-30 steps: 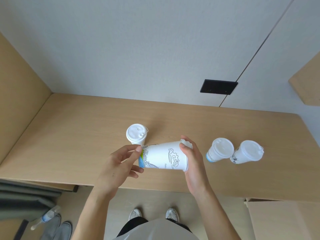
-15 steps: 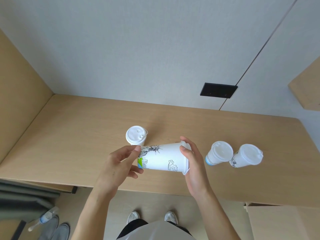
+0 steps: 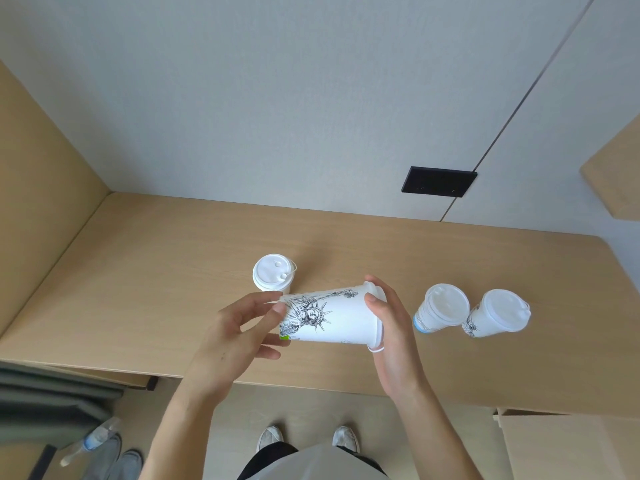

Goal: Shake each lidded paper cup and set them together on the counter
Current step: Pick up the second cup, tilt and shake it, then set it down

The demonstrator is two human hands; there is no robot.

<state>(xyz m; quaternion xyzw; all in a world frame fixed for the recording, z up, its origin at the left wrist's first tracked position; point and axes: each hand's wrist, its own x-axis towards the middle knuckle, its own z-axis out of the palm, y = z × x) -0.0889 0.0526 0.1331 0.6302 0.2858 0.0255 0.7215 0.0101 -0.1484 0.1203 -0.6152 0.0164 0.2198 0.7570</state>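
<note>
A white paper cup with a black statue drawing [image 3: 332, 317] lies sideways in the air above the counter [image 3: 156, 289], its lid end to the right. My left hand [image 3: 235, 341] grips its base end and my right hand [image 3: 391, 327] covers its lid. Just behind it, a lidded white cup [image 3: 272, 277] stands upright on the counter. To the right stand two more lidded cups side by side: one with a blue band [image 3: 441, 311] and one with a black print [image 3: 498, 317].
A wooden side panel [image 3: 41, 188] walls the counter on the left. A black plate [image 3: 438, 181] sits on the back wall. A shelf corner [image 3: 616, 174] juts in at upper right. Below the counter edge are my shoes, a plastic bottle [image 3: 90, 441] and other shoes.
The held cup has turned about its long axis between my hands, so the statue drawing now faces up. It stays sideways over the same spot. The other three cups have not moved.
</note>
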